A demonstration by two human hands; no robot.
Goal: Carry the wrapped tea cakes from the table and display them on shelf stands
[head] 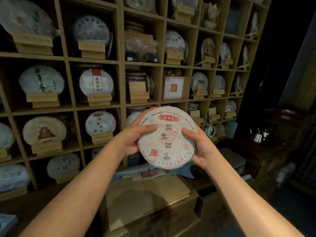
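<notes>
Tea cake [166, 137], paper-wrapped and face toward the camera, is held upright in front of the shelf [119, 62], level with its lower rows. Left hand [135, 135] and right hand [198, 144] each grip an edge, thumbs curled over the printed front, fingers behind. This looks like the carrying step near its end. Next comes picking a free stand [138, 91], seemingly just above the cake, and seating the cake there.

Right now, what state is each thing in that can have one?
wrapped tea cake: held upright, face toward the camera, off any stand.
left hand: grips its left edge.
right hand: grips its right edge.
empty stand: no cake on its front.
</notes>
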